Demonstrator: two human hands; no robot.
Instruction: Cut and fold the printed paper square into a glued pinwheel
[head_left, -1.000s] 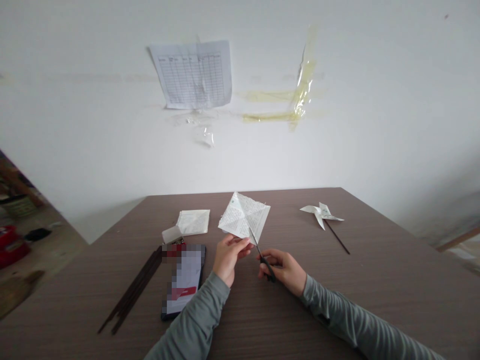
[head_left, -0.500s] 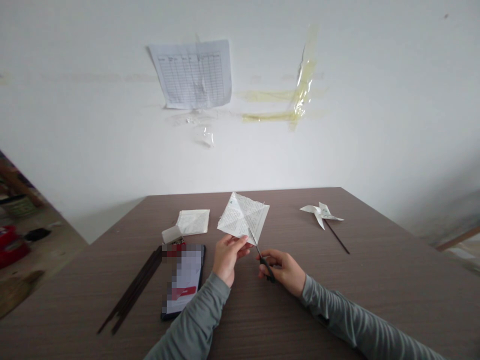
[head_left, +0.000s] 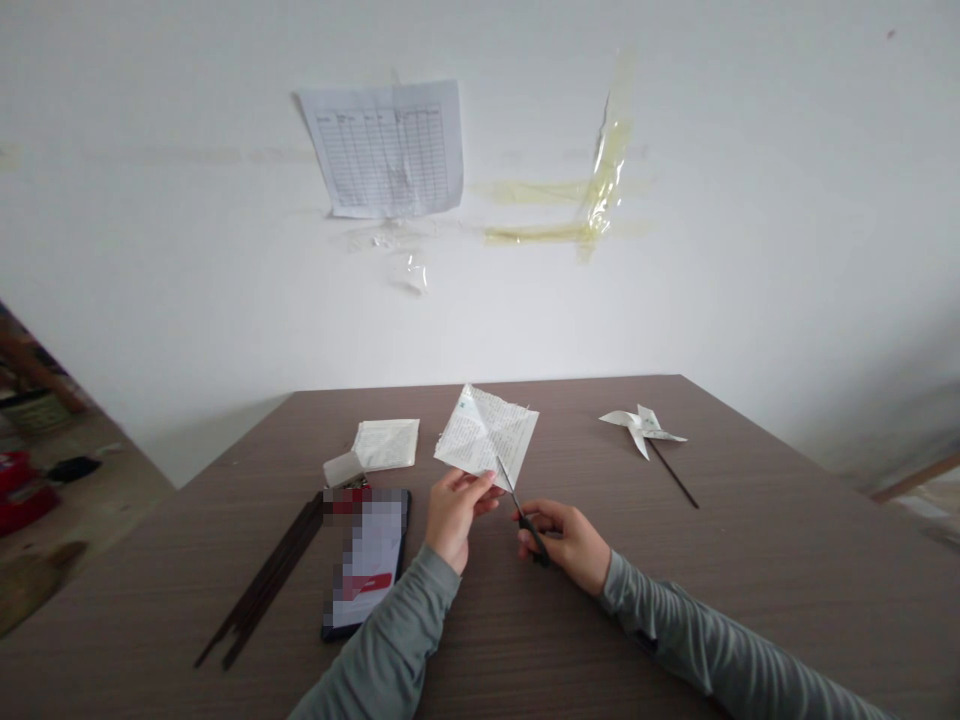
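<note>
My left hand (head_left: 455,508) pinches the lower edge of a square piece of printed paper (head_left: 480,425), holding it up over the table. Diagonal creases cross the paper. In my right hand (head_left: 574,540) is a pair of scissors (head_left: 531,532) with black handles. Their blades lie at the paper's lower right corner and point along a crease toward its middle. To the right, a paper pinwheel (head_left: 641,430) on a dark stick rests on the table.
Left on the brown table (head_left: 600,640) lie a phone (head_left: 375,560), several dark sticks (head_left: 274,580), a small open box (head_left: 346,472) and a stack of paper squares (head_left: 388,443). A printed sheet (head_left: 386,150) is taped to the wall behind.
</note>
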